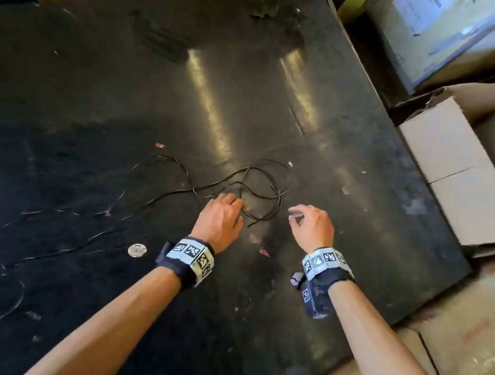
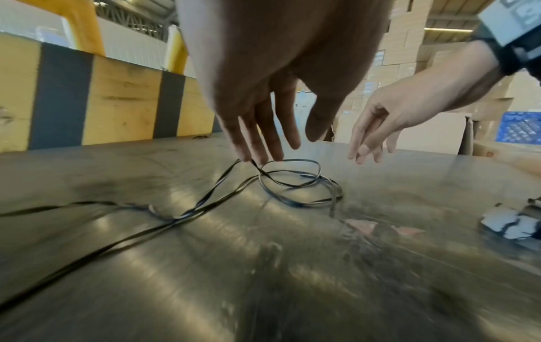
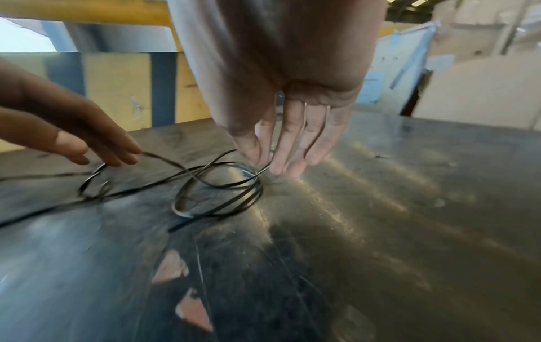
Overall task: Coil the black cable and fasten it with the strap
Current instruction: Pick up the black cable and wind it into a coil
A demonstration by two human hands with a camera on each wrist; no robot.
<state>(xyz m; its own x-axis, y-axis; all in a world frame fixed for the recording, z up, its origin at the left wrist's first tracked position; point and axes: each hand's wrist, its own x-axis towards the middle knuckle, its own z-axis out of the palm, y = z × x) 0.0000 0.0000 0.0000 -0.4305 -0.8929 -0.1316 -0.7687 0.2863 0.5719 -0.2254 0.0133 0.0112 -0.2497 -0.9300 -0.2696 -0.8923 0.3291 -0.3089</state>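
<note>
Barely begun: the black cable (image 1: pixel 258 189) sprawls loose beneath the left hand (image 1: pixel 219 218) and right hand (image 1: pixel 312 226), both slack-fingered, holding nothing; strap unseen.

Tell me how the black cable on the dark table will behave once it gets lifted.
The black cable is thin and lies in loose, uneven loops, so it will probably hang floppy and not keep a coil unaided. Its loops cross one another, so lifting one strand may drag others and tangle. It looks light. The left hand fingertips touch a strand; the right hand hovers nearby.
</note>
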